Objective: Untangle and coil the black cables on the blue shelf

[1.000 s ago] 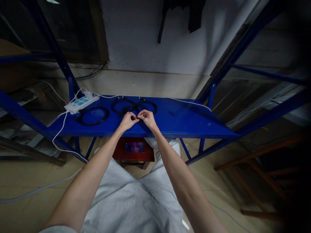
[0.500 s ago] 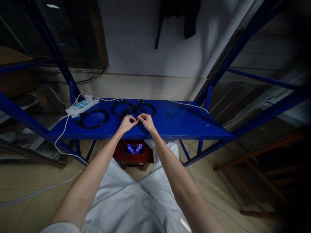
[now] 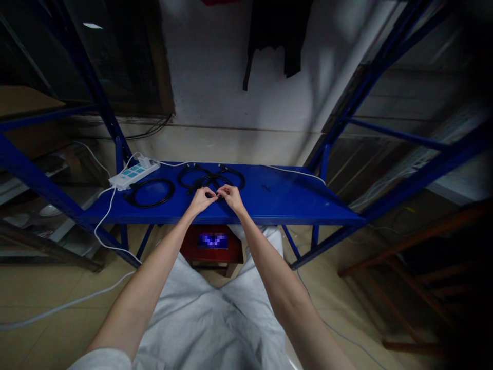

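Observation:
My left hand and my right hand meet at the front of the blue shelf. Their thumbs and forefingers are pinched almost tip to tip. Something small and dark shows between them, too tiny to name. Just behind the fingers lie black cables in two overlapping loops, with plug ends toward the back; my hands cover part of the near side. Left of them is a separate coiled black cable. Small thin black pieces, perhaps ties, lie right of my hands.
A white power strip sits at the shelf's left end, and its white cord hangs over the front. Blue uprights frame both sides. A lit screen rests on a red stool under the shelf.
The view has tilted slightly, so the shelf appears a little lower. My hands keep their pinch at the same spot, with only small finger movements. The cables lie as before.

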Action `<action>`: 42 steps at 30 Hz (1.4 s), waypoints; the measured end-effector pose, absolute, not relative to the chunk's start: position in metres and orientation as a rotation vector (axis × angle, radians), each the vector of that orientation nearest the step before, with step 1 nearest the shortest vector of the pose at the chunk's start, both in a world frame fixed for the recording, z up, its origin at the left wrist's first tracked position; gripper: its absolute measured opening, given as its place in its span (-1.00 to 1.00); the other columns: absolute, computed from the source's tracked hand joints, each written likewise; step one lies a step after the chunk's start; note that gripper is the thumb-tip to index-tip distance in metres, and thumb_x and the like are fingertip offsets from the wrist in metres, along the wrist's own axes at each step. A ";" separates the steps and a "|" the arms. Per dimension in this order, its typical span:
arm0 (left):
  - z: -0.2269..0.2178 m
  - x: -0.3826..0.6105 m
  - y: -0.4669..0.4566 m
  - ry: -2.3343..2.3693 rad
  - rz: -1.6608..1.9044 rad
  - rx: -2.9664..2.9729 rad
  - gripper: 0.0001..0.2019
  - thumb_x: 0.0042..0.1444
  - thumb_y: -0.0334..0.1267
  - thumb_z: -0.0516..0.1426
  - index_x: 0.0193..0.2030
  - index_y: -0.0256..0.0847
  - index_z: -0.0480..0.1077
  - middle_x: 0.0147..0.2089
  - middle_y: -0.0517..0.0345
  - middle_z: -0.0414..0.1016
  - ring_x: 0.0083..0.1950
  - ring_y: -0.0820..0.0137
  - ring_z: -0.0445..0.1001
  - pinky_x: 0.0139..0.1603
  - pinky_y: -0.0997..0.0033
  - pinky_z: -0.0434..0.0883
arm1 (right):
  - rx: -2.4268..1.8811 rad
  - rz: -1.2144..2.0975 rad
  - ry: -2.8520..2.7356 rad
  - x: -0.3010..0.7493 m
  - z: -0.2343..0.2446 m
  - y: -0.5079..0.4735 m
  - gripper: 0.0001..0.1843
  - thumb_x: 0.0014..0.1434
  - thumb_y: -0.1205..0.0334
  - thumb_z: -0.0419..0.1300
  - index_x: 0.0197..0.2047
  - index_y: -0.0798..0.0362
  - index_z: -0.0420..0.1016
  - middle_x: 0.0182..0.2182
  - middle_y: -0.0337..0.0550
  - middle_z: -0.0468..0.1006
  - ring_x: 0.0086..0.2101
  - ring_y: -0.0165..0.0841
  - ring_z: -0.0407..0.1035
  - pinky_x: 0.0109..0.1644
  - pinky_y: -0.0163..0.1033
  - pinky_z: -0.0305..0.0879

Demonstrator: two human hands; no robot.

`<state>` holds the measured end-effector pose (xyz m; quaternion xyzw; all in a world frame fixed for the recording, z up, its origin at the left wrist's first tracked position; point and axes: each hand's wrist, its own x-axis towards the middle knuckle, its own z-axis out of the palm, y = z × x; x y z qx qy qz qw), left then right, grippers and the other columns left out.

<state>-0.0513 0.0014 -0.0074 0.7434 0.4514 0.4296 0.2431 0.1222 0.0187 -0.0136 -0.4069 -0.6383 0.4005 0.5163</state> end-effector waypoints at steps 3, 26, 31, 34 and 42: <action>-0.006 -0.051 0.001 1.227 1.183 2.015 -0.88 0.00 -0.21 0.30 -0.38 -0.21 0.58 -0.27 0.07 0.60 -0.18 0.29 0.54 -0.03 0.26 0.42 | -0.968 0.967 -1.551 0.123 -0.012 0.018 -0.76 0.05 0.07 0.26 -0.38 0.11 0.52 -0.49 -0.12 0.57 -0.43 -0.35 0.44 -0.31 -0.27 0.32; -0.009 -0.053 0.002 1.171 1.245 1.953 -0.89 -0.01 -0.23 0.29 -0.40 -0.23 0.61 -0.30 0.05 0.59 -0.21 0.29 0.55 -0.07 0.27 0.44 | -0.935 0.880 -1.813 0.127 -0.011 0.013 -0.80 -0.06 0.23 0.23 -0.31 0.10 0.53 -0.48 -0.28 0.48 -0.48 -0.46 0.19 -0.37 -0.33 0.11; -0.010 -0.054 0.003 1.194 1.237 1.952 -0.89 0.01 -0.25 0.27 -0.37 -0.22 0.61 -0.29 0.06 0.60 -0.17 0.26 0.56 -0.06 0.27 0.45 | -0.913 0.917 -1.775 0.125 -0.012 0.013 -0.66 -0.08 0.15 0.33 -0.22 0.10 0.49 -0.38 -0.23 0.54 -0.48 -0.47 0.20 -0.38 -0.33 0.13; -0.011 -0.055 0.006 1.175 1.247 1.968 -0.89 0.05 -0.26 0.25 -0.34 -0.21 0.61 -0.26 0.06 0.60 -0.14 0.25 0.56 -0.03 0.26 0.46 | -0.925 0.902 -1.774 0.125 -0.013 0.013 -0.57 -0.10 0.11 0.38 -0.15 0.09 0.48 -0.40 -0.24 0.56 -0.49 -0.47 0.19 -0.37 -0.33 0.13; -0.013 -0.053 0.010 1.216 1.196 2.037 -0.92 0.14 -0.34 0.20 -0.33 -0.22 0.54 -0.22 0.05 0.56 -0.11 0.26 0.53 0.04 0.23 0.42 | -0.923 0.894 -1.779 0.126 -0.013 0.014 -0.50 -0.10 0.06 0.40 -0.09 0.09 0.48 -0.46 -0.27 0.55 -0.53 -0.47 0.14 -0.40 -0.33 0.06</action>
